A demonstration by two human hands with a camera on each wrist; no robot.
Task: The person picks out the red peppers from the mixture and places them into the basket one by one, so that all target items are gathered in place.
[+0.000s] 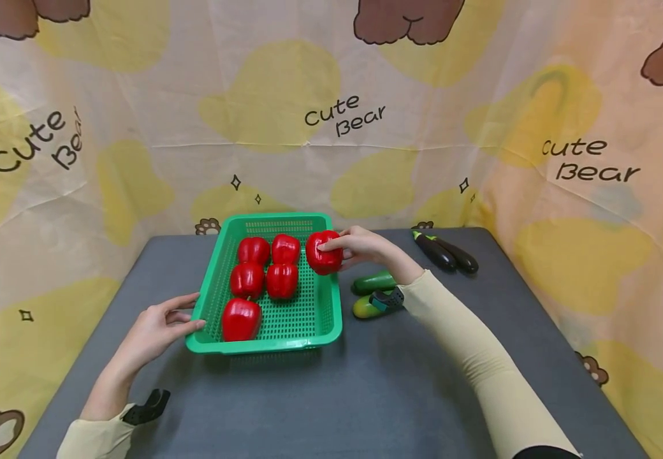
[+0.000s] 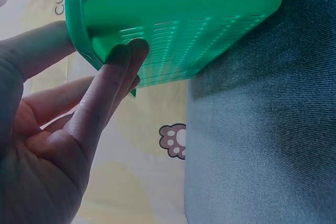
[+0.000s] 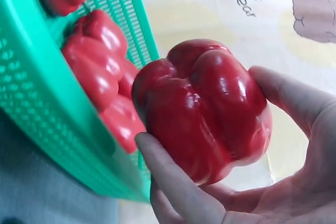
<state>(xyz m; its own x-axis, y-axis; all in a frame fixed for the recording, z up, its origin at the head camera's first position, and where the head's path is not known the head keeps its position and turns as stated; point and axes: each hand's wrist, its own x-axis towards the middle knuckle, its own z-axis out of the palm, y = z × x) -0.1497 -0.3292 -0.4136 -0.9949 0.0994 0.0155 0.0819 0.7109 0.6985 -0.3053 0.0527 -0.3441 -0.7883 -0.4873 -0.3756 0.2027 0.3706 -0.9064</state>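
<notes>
My right hand (image 1: 364,246) grips a red bell pepper (image 1: 323,252) over the right rim of a green plastic basket (image 1: 331,315). In the right wrist view, the thumb and fingers stand on opposite sides of this bell pepper (image 3: 202,111). Several more red bell peppers (image 1: 241,320) lie inside the basket, two rows at the back and one in the front left corner. At the basket's left side, my left hand (image 1: 158,328) holds the rim between thumb and fingers. The left wrist view shows the fingers along the outside of the basket wall (image 2: 173,30).
A green cucumber (image 1: 373,283) and a yellowish-green vegetable (image 1: 366,307) lie right of the basket, partly behind the right wrist. Two dark eggplants (image 1: 445,252) rest at the back right of the grey table (image 1: 331,408). A patterned cloth (image 1: 285,95) hangs behind.
</notes>
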